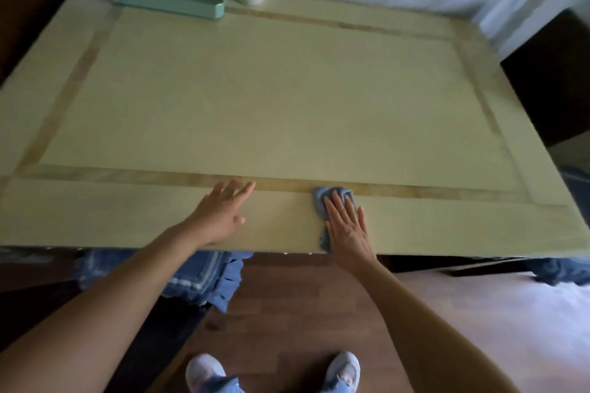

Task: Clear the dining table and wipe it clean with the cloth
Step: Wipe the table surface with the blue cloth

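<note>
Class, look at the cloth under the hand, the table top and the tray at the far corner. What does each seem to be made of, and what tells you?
Cloth: soft blue fabric, judging by its bunched folds under the right hand.
Table top: pale, matte wood or laminate with darker inlaid strips; which one is unclear.
Tray: mint-green with smooth, glossy edges, probably plastic or painted metal.

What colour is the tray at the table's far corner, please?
Pale mint green tray, seen in the head view.
</note>
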